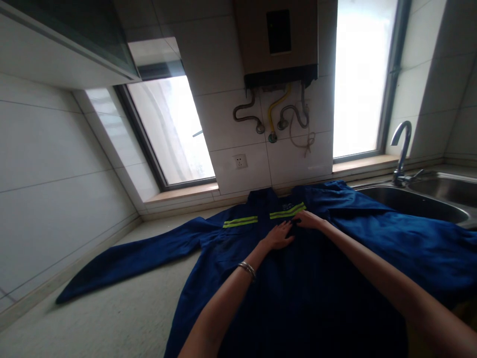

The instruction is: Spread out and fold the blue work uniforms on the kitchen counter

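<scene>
A dark blue work jacket (231, 258) with yellow-green reflective stripes lies spread front side up on the countertop. One sleeve stretches out to the left; the other runs right past the sink. My left hand (279, 235), with a bracelet at the wrist, rests on the chest with its fingers stretched out. Just right of it, my right hand (311, 220) is at the lower edge of the right-hand reflective stripe (286, 212). Its fingers are bent and pressed together on the jacket cloth. Small pale lettering shows above that stripe.
A steel sink (462, 215) with a curved faucet (402, 149) is at the right, close to the jacket. A water heater (279, 40) with pipes hangs on the tiled wall above a socket (240, 161). The pale countertop (122, 303) extends left, under a wall cabinet (70, 54).
</scene>
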A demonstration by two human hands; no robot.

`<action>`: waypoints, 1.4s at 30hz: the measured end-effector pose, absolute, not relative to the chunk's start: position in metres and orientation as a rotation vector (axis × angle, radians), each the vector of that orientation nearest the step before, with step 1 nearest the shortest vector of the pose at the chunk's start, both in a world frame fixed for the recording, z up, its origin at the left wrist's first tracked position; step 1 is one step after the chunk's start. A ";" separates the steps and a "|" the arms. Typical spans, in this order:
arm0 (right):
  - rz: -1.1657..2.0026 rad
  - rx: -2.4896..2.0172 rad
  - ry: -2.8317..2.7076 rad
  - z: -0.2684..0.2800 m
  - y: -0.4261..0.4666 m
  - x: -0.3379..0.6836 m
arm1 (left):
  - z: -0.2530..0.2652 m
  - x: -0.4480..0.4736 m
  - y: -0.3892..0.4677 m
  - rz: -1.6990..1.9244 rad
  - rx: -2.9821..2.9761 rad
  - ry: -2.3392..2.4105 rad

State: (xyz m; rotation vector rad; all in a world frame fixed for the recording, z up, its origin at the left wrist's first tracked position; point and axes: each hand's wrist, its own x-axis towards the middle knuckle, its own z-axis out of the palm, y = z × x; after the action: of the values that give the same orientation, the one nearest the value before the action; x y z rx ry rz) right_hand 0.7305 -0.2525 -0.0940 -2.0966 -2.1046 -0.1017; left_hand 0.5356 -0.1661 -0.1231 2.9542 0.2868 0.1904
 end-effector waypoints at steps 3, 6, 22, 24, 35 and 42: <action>-0.071 -2.057 -2.072 -0.101 -0.251 0.736 | -0.129 0.540 -0.166 0.179 2.929 0.291; -0.070 -2.077 -1.956 -0.110 -0.245 0.742 | -0.133 0.536 -0.166 0.248 2.948 0.280; 0.010 -1.921 -2.019 -0.126 -0.239 0.755 | -0.132 0.529 -0.172 0.313 2.941 0.290; 0.003 -1.917 -2.087 -0.123 -0.239 0.752 | -0.132 0.529 -0.172 0.322 2.943 0.292; -0.099 -2.117 -2.129 -0.108 -0.243 0.729 | -0.129 0.529 -0.176 0.329 2.947 0.312; -0.075 -2.102 -2.220 -0.101 -0.248 0.735 | -0.130 0.528 -0.176 0.305 2.948 0.321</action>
State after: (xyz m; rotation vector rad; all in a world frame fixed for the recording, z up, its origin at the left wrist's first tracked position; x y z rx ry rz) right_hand 0.7354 -0.2476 -0.1006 -2.1023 -2.2198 -0.0754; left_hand 0.5279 -0.1757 -0.1298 2.9483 0.3209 0.3045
